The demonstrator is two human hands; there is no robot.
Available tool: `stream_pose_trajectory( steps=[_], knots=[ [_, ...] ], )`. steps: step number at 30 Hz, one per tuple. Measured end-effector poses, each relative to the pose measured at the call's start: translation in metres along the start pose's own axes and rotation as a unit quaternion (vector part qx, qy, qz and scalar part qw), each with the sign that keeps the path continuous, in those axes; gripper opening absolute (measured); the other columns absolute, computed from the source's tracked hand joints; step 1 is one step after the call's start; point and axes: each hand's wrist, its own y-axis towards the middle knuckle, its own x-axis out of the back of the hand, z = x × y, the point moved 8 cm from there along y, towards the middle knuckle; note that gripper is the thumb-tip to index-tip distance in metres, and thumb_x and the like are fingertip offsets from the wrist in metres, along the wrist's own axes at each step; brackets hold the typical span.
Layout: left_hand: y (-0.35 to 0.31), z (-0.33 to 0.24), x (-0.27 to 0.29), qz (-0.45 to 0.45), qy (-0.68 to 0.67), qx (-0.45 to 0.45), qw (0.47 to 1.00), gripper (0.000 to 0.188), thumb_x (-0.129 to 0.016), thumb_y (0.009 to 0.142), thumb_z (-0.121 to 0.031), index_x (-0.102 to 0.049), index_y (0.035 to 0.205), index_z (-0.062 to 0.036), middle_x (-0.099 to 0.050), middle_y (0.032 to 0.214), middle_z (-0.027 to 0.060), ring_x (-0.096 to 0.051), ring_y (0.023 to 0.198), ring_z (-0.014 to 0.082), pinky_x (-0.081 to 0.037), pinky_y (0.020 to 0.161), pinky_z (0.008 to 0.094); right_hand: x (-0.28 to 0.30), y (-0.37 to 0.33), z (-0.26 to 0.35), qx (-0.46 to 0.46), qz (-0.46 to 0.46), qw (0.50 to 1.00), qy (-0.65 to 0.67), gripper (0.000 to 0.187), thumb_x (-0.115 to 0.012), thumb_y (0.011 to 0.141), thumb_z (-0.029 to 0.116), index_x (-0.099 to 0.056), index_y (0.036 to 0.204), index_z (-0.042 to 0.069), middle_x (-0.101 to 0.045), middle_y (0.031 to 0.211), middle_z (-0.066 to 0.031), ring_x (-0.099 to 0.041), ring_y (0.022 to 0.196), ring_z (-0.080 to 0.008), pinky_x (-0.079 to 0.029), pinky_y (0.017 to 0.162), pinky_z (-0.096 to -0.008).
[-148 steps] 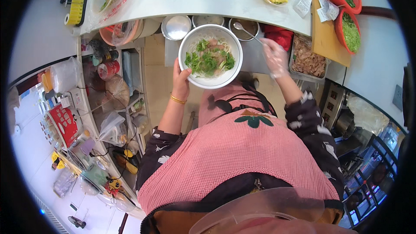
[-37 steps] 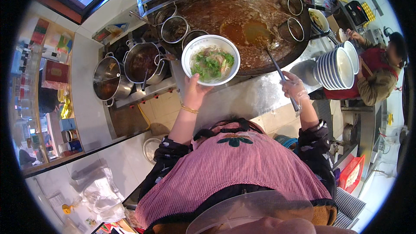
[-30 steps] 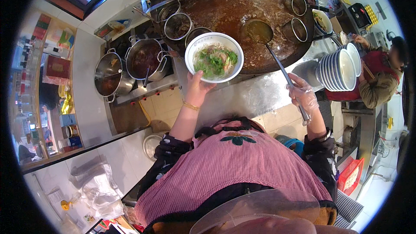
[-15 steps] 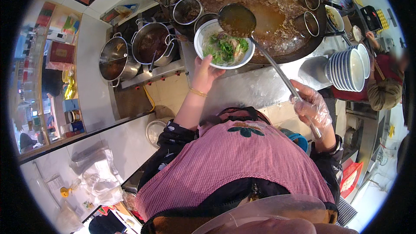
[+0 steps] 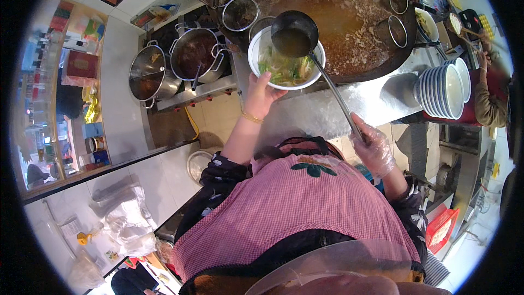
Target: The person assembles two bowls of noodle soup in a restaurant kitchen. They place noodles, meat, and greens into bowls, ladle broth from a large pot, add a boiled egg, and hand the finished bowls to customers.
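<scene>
My left hand (image 5: 262,96) grips the near rim of a white bowl (image 5: 316,76) with a blue edge. Inside the bowl, green leaves and pale food (image 5: 283,71) sit in broth. In a clear plastic glove, my right hand (image 5: 371,145) is closed round the handle of a long metal ladle (image 5: 295,34). The ladle's dark round head is over the far side of the bowl, tipped, with some broth in it, and hides part of the bowl. Behind them spreads a wide vat of brown simmering broth (image 5: 349,13).
Two metal pots (image 5: 148,79) (image 5: 197,54) stand on the stove at left. Strainers (image 5: 240,13) (image 5: 397,31) hang at the vat's edges. Stacked white bowls (image 5: 445,90) stand on the steel counter (image 5: 338,101) at right. Another person's sleeve (image 5: 488,104) shows at far right.
The ladle head has shifted left over the bowl and tipped, and my right hand has moved left with it. More broth now stands in the bowl, and the leaves are partly sunk.
</scene>
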Motion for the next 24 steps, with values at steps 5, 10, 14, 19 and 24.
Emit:
stream_pose_trajectory(
  steps=[5,10,14,19,24],
  knots=[
    [-0.002,0.001,0.003,0.027,0.001,-0.008,1.000,0.061,-0.063,0.089,-0.025,-0.026,0.136,-0.0141,-0.044,0.136,0.0155,-0.057,0.115,0.0323,-0.060,0.078,0.0463,-0.003,0.012,0.004,0.117,-0.039,0.986,-0.109,0.064,-0.060,0.080,-0.007,-0.050,0.141,0.011,-0.060,0.087,-0.0118,-0.061,0.076,-0.0213,-0.049,0.072,-0.0305],
    [-0.002,-0.001,0.000,0.062,-0.025,-0.010,0.998,0.065,-0.063,0.089,-0.022,-0.023,0.141,-0.0156,-0.044,0.137,0.0150,-0.055,0.119,0.0340,-0.060,0.084,0.0481,0.000,0.022,0.016,0.144,-0.043,0.980,-0.132,0.065,-0.059,0.081,-0.006,-0.049,0.142,0.013,-0.061,0.086,-0.0099,-0.059,0.073,-0.0185,-0.050,0.067,-0.0319],
    [-0.005,-0.006,-0.006,0.095,-0.014,-0.019,0.995,0.064,-0.063,0.089,-0.024,-0.027,0.141,-0.0146,-0.047,0.136,0.0140,-0.059,0.116,0.0308,-0.061,0.081,0.0446,0.010,0.027,0.005,-0.054,0.003,0.985,0.163,0.062,-0.061,0.080,-0.004,-0.051,0.140,0.009,-0.061,0.087,-0.0053,-0.051,0.063,-0.0080,-0.045,0.056,-0.0260],
    [-0.008,-0.010,-0.009,0.086,-0.020,-0.034,0.996,0.062,-0.063,0.089,-0.025,-0.029,0.140,-0.0147,-0.048,0.135,0.0129,-0.060,0.113,0.0300,-0.062,0.077,0.0410,0.029,0.057,0.010,-0.107,0.095,0.796,0.589,0.065,-0.058,0.085,-0.006,-0.036,0.145,0.002,-0.060,0.095,-0.0096,-0.046,0.052,-0.0040,-0.037,0.036,-0.0130],
    [-0.007,-0.011,-0.007,0.080,-0.012,-0.028,0.996,0.060,-0.061,0.091,-0.024,-0.029,0.140,-0.0146,-0.049,0.134,0.0128,-0.061,0.112,0.0298,-0.062,0.076,0.0404,0.066,0.117,-0.021,0.049,-0.122,0.991,0.016,0.059,-0.054,0.084,-0.003,-0.041,0.142,0.002,-0.064,0.092,-0.0209,-0.063,0.071,-0.0274,-0.052,0.062,-0.0343]
  ],
)
